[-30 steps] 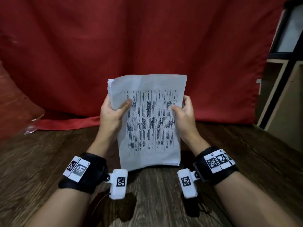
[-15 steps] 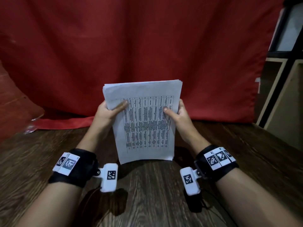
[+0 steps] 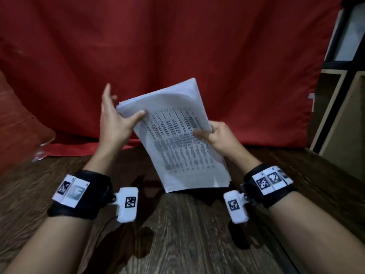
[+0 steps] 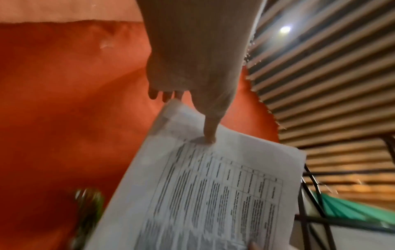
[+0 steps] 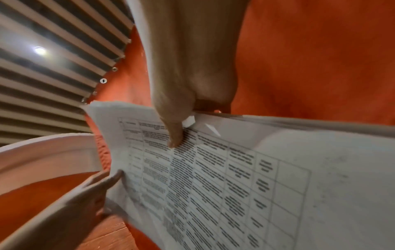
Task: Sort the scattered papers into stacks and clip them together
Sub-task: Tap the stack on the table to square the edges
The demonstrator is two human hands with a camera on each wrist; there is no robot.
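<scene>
A stack of white printed papers [image 3: 177, 139] stands tilted between my hands, top leaning left and lower edge close to the wooden table [image 3: 177, 234]. My right hand [image 3: 221, 137] grips its right edge, thumb on the printed table and fingers curled behind. My left hand [image 3: 116, 123] is at the upper left corner: its thumb lies on the top sheet while its fingers point straight up past the edge. The left wrist view shows that thumb tip on the paper stack [image 4: 213, 194]. From the right wrist, the right thumb presses the paper stack [image 5: 235, 177], with some sheet corners poking out unevenly.
A red cloth [image 3: 177, 46] hangs behind the table and spills onto its back edge. A wooden shelf unit [image 3: 339, 115] stands at the right. Crumpled clear plastic [image 3: 43, 147] lies at the far left.
The stack was upright and square to me; it has swung so its top leans left. My left fingers have straightened away from the paper, while the right hand keeps its hold.
</scene>
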